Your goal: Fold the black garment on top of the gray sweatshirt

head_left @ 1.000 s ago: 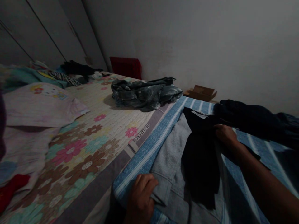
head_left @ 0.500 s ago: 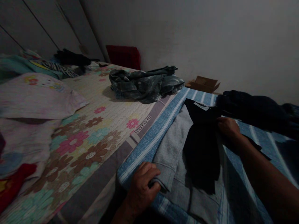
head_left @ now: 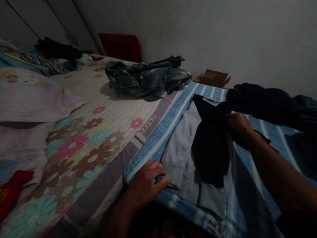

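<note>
a grey garment is seen laid out on a blue striped sheet at the near edge of a bed, with a black garment spread on top of it. the long axis of both pieces runs away from the wearer of the camera, from the bed's near edge toward the wall. the left hand is placed at the near end, its fingers curled shut on the hem corner of the grey garment. the right hand is set at the far end, on the upper edge of the black garment; the two hands are held well apart, one at each end of the stack. the grey piece is nearer the left hand, the black piece nearer the right.

a dark pile is heaped just beyond the right hand, and a denim jacket is left crumpled on the floral bedspread to the left. a cardboard box is seen by the wall.

the room is dimly lit. the right fingertips are lost against the black cloth, so their grip cannot be told, and the right edge of the grey garment is hidden by the right forearm.
</note>
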Available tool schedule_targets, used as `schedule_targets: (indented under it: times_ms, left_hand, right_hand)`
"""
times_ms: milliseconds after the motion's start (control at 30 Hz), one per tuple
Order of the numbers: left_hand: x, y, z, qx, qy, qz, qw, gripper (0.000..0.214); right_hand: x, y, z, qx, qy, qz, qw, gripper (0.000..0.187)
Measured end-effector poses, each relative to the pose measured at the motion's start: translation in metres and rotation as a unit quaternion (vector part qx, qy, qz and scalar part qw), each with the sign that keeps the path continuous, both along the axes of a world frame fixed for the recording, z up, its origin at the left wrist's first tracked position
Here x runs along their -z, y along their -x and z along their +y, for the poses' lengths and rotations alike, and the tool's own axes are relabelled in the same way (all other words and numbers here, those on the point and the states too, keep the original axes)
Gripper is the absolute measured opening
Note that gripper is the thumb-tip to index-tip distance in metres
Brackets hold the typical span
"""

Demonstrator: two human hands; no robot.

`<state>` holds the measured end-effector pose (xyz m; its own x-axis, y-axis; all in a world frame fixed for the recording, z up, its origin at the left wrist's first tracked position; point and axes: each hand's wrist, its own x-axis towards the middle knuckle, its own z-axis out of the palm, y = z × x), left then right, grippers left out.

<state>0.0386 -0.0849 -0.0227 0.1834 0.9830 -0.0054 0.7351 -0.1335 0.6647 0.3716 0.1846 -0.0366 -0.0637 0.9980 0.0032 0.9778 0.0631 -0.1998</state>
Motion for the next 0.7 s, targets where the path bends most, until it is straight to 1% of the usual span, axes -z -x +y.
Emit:
schedule_targets:
  times_ms: [167, 233, 267, 333, 400, 433, 500, 567, 600, 633, 700]
  left_hand:
    - [0.001, -0.002, 0.006, -0.038, 0.018, 0.044, 0.998, 0.012]
    - [0.001, -0.001, 0.007, -0.038, 0.025, 0.051, 0.998, 0.011]
    - [0.002, 0.0, 0.007, -0.034, 0.03, 0.048, 0.998, 0.011]
    - [0.002, 0.002, 0.007, -0.025, 0.041, 0.035, 0.998, 0.011]
    - [0.0, 0.004, 0.008, -0.022, 0.058, 0.023, 0.998, 0.012]
    - [-0.001, 0.005, 0.009, -0.022, 0.068, 0.021, 0.997, 0.012]
    - [-0.004, 0.006, 0.01, -0.023, 0.089, 0.021, 0.996, 0.013]
    - [-0.009, 0.007, 0.01, -0.023, 0.11, 0.021, 0.993, 0.012]
    - [-0.011, 0.007, 0.01, -0.025, 0.119, 0.019, 0.992, 0.012]
    - [-0.013, 0.007, 0.01, -0.028, 0.128, 0.017, 0.991, 0.011]
    - [-0.016, 0.009, 0.008, -0.038, 0.144, 0.012, 0.989, 0.007]
  right_hand:
    - [-0.001, 0.0, -0.002, 0.002, -0.009, -0.005, 1.0, 0.042]
    - [-0.005, 0.002, -0.006, 0.003, -0.013, -0.019, 1.0, 0.043]
    - [-0.007, 0.004, -0.009, -0.001, -0.023, -0.035, 0.999, 0.043]
    - [-0.014, 0.013, -0.02, -0.026, -0.069, -0.068, 0.995, 0.041]
    - [-0.021, 0.029, -0.036, -0.081, -0.134, -0.075, 0.985, 0.04]
    - [-0.024, 0.039, -0.046, -0.119, -0.159, -0.057, 0.978, 0.039]
    - [-0.027, 0.062, -0.069, -0.216, -0.178, -0.004, 0.96, 0.035]
    - [-0.028, 0.085, -0.094, -0.325, -0.157, 0.045, 0.931, 0.029]
    - [-0.028, 0.095, -0.106, -0.366, -0.139, 0.069, 0.918, 0.026]
    - [-0.027, 0.104, -0.117, -0.404, -0.115, 0.09, 0.903, 0.023]
    - [-0.025, 0.115, -0.136, -0.454, -0.064, 0.116, 0.881, 0.021]
